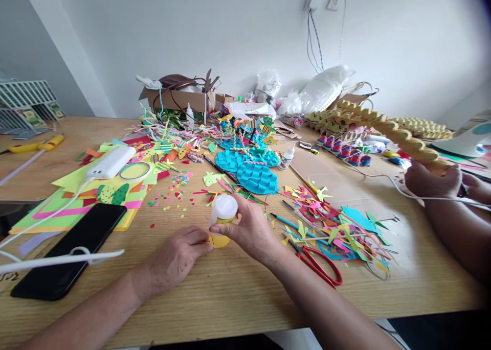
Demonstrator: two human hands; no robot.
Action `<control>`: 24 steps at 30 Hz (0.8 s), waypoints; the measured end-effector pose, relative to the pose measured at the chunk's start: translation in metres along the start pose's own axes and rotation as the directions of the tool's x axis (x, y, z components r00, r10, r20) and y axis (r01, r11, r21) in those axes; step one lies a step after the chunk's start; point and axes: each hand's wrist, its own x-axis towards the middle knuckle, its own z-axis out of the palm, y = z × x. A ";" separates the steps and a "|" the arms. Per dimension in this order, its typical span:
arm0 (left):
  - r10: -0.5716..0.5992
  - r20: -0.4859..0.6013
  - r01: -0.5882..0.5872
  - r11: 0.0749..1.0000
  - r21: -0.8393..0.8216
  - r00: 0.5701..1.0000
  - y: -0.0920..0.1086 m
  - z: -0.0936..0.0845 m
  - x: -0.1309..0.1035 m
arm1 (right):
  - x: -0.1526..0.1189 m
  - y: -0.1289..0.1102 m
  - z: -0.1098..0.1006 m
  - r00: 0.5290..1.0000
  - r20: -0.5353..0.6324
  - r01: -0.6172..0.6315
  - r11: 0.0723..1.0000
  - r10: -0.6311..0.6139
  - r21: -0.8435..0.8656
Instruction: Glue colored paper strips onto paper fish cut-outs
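Note:
My right hand (251,230) is closed round a small translucent white cylinder (224,207), a container or punch that I cannot make out exactly. Beneath the cylinder shows a piece of yellow paper (220,241). The closed fingertips of my left hand (177,253) pinch the paper's left edge, just beside the cylinder. Farther back on the table lie blue textured paper pieces (258,179). Scissors with red handles (322,265) rest to the right of my right forearm, near a heap of coloured paper scraps (345,232).
A black phone (71,250) and a white power bank (112,162) lie left on the wooden table (230,309). A glue bottle (286,157) stands behind. At right, another person's hand (433,179) holds a yellow egg-carton strip (406,135). A white cable crosses there.

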 end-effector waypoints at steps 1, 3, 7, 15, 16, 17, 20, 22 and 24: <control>0.008 -0.014 -0.008 1.000 0.002 1.000 0.000 0.000 0.000 | 0.000 0.000 0.000 1.000 0.003 -0.001 1.000 0.001 0.005; 0.023 -0.034 -0.023 1.000 0.003 0.999 0.000 0.000 0.000 | 0.002 0.001 0.002 1.000 0.013 0.000 1.000 0.000 0.012; 0.019 -0.020 -0.019 1.000 -0.005 1.000 0.000 0.001 0.001 | 0.003 0.000 0.004 1.000 0.000 0.011 1.000 -0.011 0.013; 0.014 -0.033 -0.014 1.000 0.001 0.999 -0.001 0.002 0.000 | 0.001 -0.004 0.001 0.999 0.022 0.027 0.999 -0.028 0.018; 0.005 -0.029 -0.005 1.000 -0.005 1.000 -0.001 0.002 0.000 | 0.001 -0.003 0.000 1.000 0.024 0.020 1.000 -0.020 0.007; -0.006 -0.023 0.006 1.000 -0.011 1.000 -0.001 0.002 0.000 | 0.000 -0.003 -0.001 1.000 0.027 0.013 1.000 -0.013 -0.009; -0.020 -0.013 0.020 1.000 -0.023 1.000 0.000 0.003 -0.001 | -0.001 -0.002 -0.003 1.000 0.020 -0.003 0.998 0.005 -0.061; -0.015 -0.013 0.015 1.000 -0.021 1.000 0.000 0.003 0.000 | -0.001 -0.003 -0.003 1.000 0.019 0.000 0.999 0.001 -0.052; -0.005 -0.020 0.005 1.000 -0.019 1.000 0.000 0.002 0.000 | -0.001 -0.005 -0.002 1.000 0.027 0.010 1.000 -0.009 -0.017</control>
